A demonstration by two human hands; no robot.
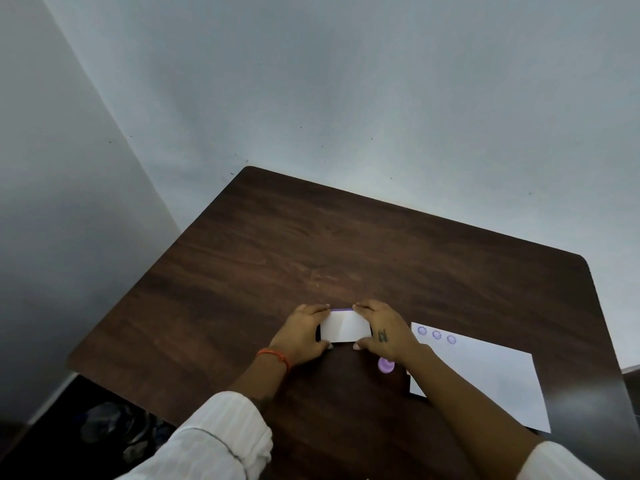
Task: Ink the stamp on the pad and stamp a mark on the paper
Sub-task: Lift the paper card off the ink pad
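A small white-lidded ink pad (344, 326) with a purple edge along its far side lies on the dark wooden table (346, 244). My left hand (301, 332) grips its left end and my right hand (384, 330) grips its right end, fingers over the far edge and thumbs at the near edge. A purple round stamp (385, 365) stands on the table just under my right wrist, partly hidden by it. To the right lies a white sheet of paper (491, 379) with three purple round marks (436, 335) along its top left.
The table stands in a corner of pale grey walls (311, 81). Its left edge drops to a dark floor with some dark cloth (114, 431). My white sleeves fill the bottom of the view.
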